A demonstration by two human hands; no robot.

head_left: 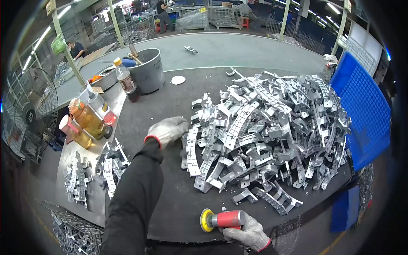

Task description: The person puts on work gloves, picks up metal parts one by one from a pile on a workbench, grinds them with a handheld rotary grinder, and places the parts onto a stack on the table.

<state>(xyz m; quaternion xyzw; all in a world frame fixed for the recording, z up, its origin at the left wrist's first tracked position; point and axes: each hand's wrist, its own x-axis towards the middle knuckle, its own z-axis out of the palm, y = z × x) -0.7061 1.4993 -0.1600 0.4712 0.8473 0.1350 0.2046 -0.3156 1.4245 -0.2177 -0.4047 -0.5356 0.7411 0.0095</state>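
Metal castings (242, 124) may slide if my left hand (168, 131), grip unclear, tugs. My right hand (250, 233) grasps the disc sander (228, 219).

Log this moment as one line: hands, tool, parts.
left hand: at left edge of metal parts heap | right hand: gripping red tool | heap: on dark tabletop

Left grip (167, 131) extended, right grip (250, 233) curled
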